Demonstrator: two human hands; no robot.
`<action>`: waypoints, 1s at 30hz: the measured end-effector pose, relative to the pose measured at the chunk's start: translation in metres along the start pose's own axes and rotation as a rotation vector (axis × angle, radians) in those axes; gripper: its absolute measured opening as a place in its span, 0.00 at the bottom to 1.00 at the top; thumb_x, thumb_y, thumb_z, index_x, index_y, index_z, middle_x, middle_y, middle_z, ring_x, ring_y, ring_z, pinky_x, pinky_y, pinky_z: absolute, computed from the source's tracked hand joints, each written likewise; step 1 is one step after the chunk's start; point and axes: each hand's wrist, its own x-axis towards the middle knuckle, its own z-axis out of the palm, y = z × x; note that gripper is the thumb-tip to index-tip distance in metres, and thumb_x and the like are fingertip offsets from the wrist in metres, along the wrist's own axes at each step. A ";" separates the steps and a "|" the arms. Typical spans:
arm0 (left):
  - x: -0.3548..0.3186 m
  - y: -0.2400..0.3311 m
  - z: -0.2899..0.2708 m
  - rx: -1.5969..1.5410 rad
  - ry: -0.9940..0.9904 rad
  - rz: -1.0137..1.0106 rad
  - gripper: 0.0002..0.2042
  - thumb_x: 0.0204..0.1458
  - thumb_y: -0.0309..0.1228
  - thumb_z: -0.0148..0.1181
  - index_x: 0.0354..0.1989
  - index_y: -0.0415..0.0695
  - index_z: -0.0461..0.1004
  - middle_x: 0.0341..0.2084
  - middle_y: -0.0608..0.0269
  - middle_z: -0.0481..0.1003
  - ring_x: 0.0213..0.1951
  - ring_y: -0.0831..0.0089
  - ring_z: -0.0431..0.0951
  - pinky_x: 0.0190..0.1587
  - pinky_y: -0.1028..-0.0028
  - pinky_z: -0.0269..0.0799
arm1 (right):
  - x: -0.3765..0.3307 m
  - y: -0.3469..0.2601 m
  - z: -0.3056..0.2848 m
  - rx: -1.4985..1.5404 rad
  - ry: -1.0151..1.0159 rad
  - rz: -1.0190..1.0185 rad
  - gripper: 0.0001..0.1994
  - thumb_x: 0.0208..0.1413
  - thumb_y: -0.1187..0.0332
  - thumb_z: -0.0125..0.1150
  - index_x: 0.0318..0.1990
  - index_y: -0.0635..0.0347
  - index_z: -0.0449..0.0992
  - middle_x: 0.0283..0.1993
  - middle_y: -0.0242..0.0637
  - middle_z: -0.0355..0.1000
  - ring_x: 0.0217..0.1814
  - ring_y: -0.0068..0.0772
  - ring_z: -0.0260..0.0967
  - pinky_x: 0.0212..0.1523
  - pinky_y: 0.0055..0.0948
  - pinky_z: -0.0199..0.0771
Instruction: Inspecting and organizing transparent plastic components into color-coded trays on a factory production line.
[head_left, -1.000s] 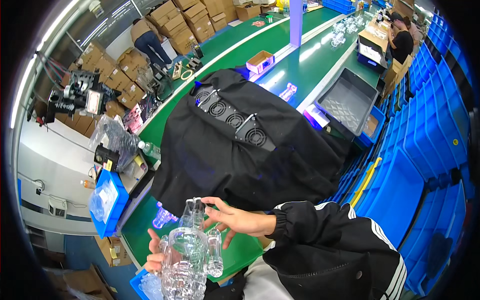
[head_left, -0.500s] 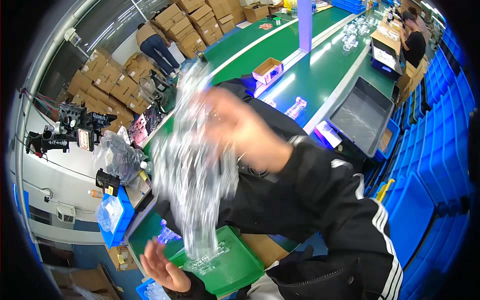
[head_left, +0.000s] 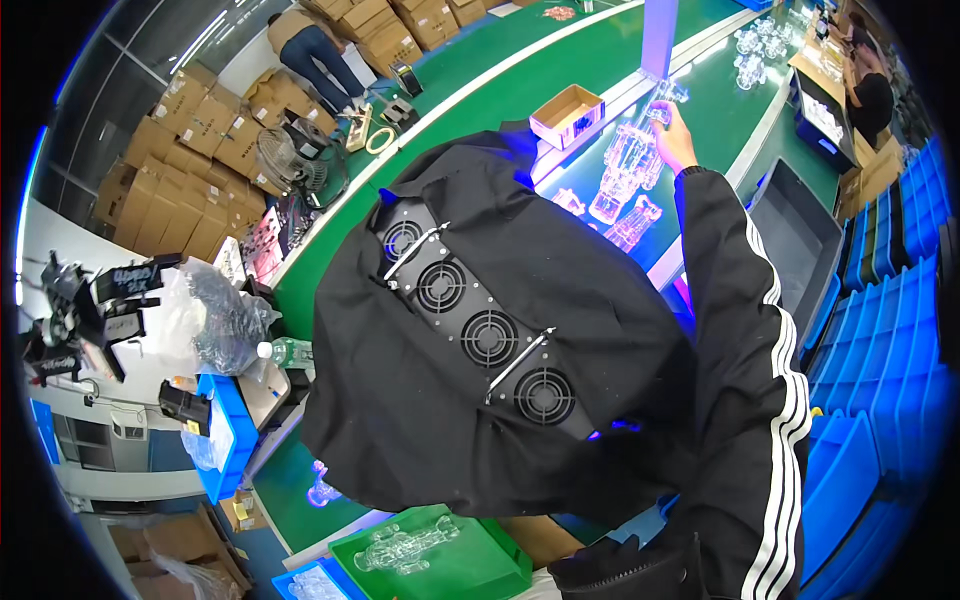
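My right hand [head_left: 675,138] reaches out past the far right side of a black cloth cover [head_left: 400,430]. Its fingers are closed at the upper end of a clear plastic robot-shaped figure [head_left: 628,175], which glows violet over the green conveyor belt. Close by lies a second clear figure [head_left: 638,222], lit pink and violet. Under the cover is a fan unit with several round fan grilles [head_left: 490,338] showing. Another clear figure [head_left: 405,545] rests in a green tray [head_left: 490,560] at the near edge. My left hand is out of view.
An open small carton [head_left: 568,115] stands beside the belt, left of my right hand. A dark grey tray [head_left: 795,235] and stacked blue crates [head_left: 880,310] line the right. A blue bin [head_left: 235,450] and a floor fan [head_left: 300,160] are on the left. Other people are farther off.
My right hand has swung away to the far right with the clear figure, from in front of the cover to over the lit belt. My left hand has left the view.
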 end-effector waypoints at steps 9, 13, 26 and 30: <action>-0.034 -0.058 0.017 0.195 -0.135 -0.037 0.14 0.44 0.35 0.57 0.41 0.46 0.74 0.36 0.49 0.70 0.35 0.53 0.68 0.40 0.59 0.66 | -0.009 0.061 0.041 0.316 -0.139 0.297 0.17 0.52 0.71 0.50 0.51 0.49 0.65 0.41 0.40 0.69 0.41 0.33 0.68 0.43 0.31 0.67; -0.037 -0.067 0.025 0.269 -0.072 0.051 0.14 0.44 0.35 0.58 0.39 0.47 0.75 0.35 0.50 0.70 0.34 0.53 0.68 0.38 0.59 0.66 | -0.007 0.080 0.045 0.316 -0.198 0.317 0.20 0.52 0.71 0.51 0.55 0.48 0.64 0.42 0.40 0.70 0.40 0.31 0.67 0.41 0.29 0.68; -0.012 -0.002 0.023 -0.185 0.108 -0.373 0.11 0.43 0.34 0.58 0.36 0.46 0.76 0.32 0.49 0.70 0.32 0.52 0.69 0.36 0.59 0.67 | -0.048 0.089 0.040 0.348 -0.290 0.516 0.35 0.52 0.61 0.53 0.65 0.57 0.46 0.56 0.50 0.61 0.42 0.40 0.68 0.37 0.34 0.74; -0.046 -0.045 0.045 0.224 0.230 -0.243 0.11 0.43 0.34 0.57 0.36 0.45 0.75 0.34 0.48 0.69 0.34 0.52 0.69 0.37 0.60 0.67 | -0.069 0.067 0.035 0.235 -0.546 0.595 0.34 0.52 0.59 0.52 0.65 0.56 0.47 0.56 0.51 0.61 0.44 0.45 0.68 0.38 0.38 0.74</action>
